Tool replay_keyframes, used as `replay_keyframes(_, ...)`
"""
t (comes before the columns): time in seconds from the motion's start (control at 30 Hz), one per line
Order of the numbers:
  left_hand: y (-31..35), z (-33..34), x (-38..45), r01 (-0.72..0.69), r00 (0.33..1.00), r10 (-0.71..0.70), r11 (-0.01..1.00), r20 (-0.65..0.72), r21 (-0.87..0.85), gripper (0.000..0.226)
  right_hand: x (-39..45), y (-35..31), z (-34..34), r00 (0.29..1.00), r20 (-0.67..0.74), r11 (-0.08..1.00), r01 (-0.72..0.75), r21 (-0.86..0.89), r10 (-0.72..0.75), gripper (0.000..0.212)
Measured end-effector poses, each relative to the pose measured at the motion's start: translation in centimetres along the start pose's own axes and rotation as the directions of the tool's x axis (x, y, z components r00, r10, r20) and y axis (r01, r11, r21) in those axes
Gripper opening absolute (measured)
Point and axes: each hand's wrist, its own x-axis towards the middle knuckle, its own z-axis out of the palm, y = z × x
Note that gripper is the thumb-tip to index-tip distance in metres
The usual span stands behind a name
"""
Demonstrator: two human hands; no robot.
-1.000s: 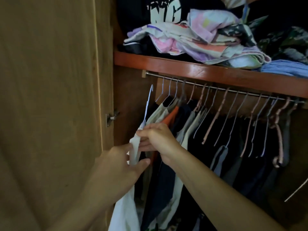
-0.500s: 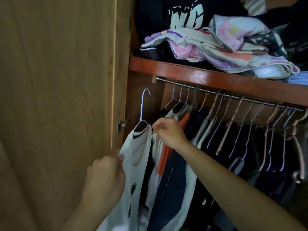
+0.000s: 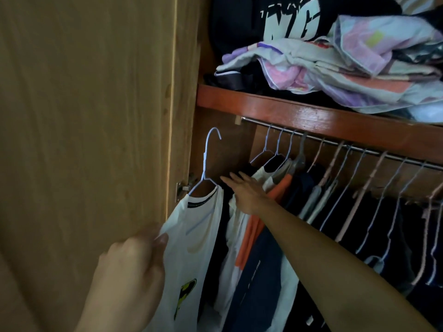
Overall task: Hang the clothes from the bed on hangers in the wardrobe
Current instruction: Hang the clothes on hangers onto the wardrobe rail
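Note:
A white T-shirt (image 3: 191, 238) with a yellow-and-black print hangs on a light blue wire hanger (image 3: 206, 159). The hanger's hook is free in the air, left of and below the metal rail (image 3: 311, 137). My left hand (image 3: 129, 267) grips the shirt's left shoulder edge. My right hand (image 3: 244, 190) reaches with straight fingers against the hanging clothes (image 3: 271, 212) at the rail's left end, just right of the white shirt.
The open wardrobe door (image 3: 84, 140) fills the left side, its hinge (image 3: 182, 188) close to the hanger. A reddish shelf (image 3: 311, 116) above the rail carries a pile of folded fabrics (image 3: 335, 65). Several hangers with dark garments (image 3: 371, 212) crowd the rail to the right.
The white shirt on its hanger has risen and opened out to face me. My right hand let go of the shirt's collar and now lies flat against the hanging clothes.

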Motion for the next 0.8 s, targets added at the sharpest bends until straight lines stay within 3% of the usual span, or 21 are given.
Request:
replay_keyframes(0.07,0.0,-0.2,-0.1,0.008,1.0,-0.008,1.0,-0.025,-0.006,0.014,0.6,0.3,0.6,0.999,-0.041,0.999,0.017,-0.051,-0.019,0.076)
replay_keyframes(0.17,0.1,0.0,-0.1,0.017,0.999,-0.018,1.0,-0.032,-0.023,0.031,0.7,1.0,1.0,0.994,-0.103,0.997,0.039,-0.064,-0.045,0.066)
replay_keyframes(0.3,0.4,0.5,0.1,0.016,0.999,-0.018,0.999,-0.039,-0.037,0.035,-0.6,2.8,1.9,0.984,-0.165,0.997,0.052,-0.056,-0.061,0.053)
replay_keyframes(0.4,0.2,1.4,0.6,0.003,1.0,-0.005,0.997,-0.023,-0.081,0.029,-1.8,3.6,2.4,0.978,-0.2,0.998,0.053,-0.024,-0.056,0.045)
replay_keyframes(0.8,-1.3,10.1,5.0,0.002,0.999,0.009,0.973,0.045,-0.232,0.019,-4.7,5.5,2.3,0.973,-0.227,0.995,0.062,0.072,-0.044,0.043)
